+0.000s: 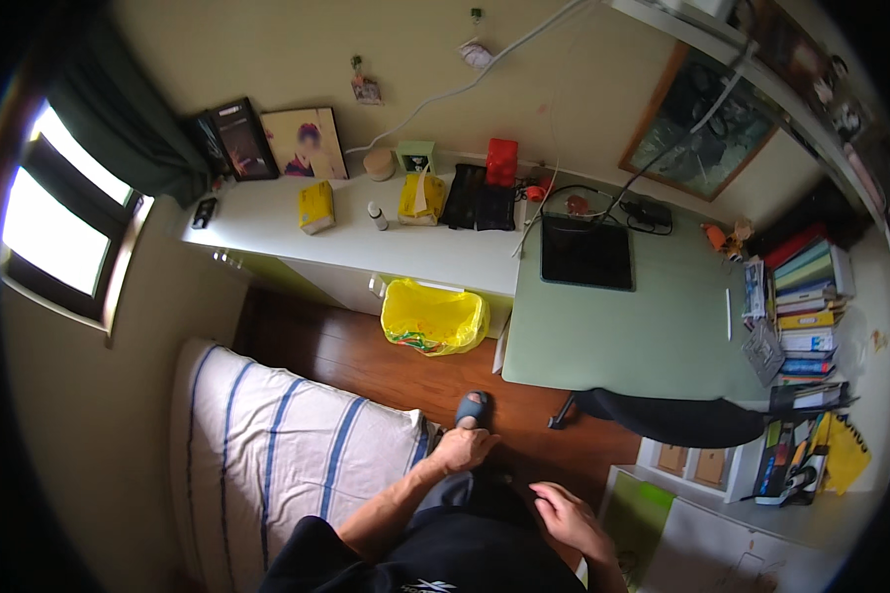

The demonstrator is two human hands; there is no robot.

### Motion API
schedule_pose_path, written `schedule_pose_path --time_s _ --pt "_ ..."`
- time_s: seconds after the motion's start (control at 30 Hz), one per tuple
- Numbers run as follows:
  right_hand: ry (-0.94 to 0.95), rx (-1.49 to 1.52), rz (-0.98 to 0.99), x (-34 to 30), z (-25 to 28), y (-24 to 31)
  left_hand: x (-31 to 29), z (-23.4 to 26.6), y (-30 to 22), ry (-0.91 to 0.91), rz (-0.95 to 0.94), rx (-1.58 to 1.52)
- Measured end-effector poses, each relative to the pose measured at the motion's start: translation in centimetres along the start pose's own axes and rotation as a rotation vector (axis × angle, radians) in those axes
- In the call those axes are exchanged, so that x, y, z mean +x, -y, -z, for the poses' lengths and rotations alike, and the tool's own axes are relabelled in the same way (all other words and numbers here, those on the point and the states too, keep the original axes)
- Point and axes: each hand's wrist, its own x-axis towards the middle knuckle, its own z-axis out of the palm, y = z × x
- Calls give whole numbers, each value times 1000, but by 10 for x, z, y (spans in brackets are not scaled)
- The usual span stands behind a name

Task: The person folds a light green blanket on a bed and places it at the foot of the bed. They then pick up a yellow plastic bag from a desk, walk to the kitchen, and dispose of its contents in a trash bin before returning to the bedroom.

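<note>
My left hand [464,451] hangs in front of my body, over the floor beside the bed, its fingers loosely curled in and nothing seen in them. Lower and to the right, my right hand [564,513] is held near my waist with its fingers partly apart, holding nothing. Neither hand touches any furniture. A foot in a grey-blue slipper [473,406] shows just beyond my left hand. Closest to that hand is the bed [297,435] with its white, blue-striped cover. Ahead, a bin lined with a yellow bag [433,314] stands against the white cabinet.
Along the wall runs a white cabinet top [267,219] with yellow tissue packs [316,208], a small bottle [377,215] and pictures. To the right, a green desk [603,341] carries a black tablet [586,253] and books [806,316]. A black chair [663,417] sits at its near edge.
</note>
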Motion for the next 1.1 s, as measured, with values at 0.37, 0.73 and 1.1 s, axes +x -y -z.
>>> schedule_pose_path --time_s 0.37,0.73,1.1 --pt "-349 29 -736 -263 -82 -217 149 94 82 -378 489 280" --pt "-301 387 -897 -195 -54 -123 203 126 128 -181 536 376" --pt "-623 315 -1031 -152 -74 -147 191 106 117 -618 225 -501"
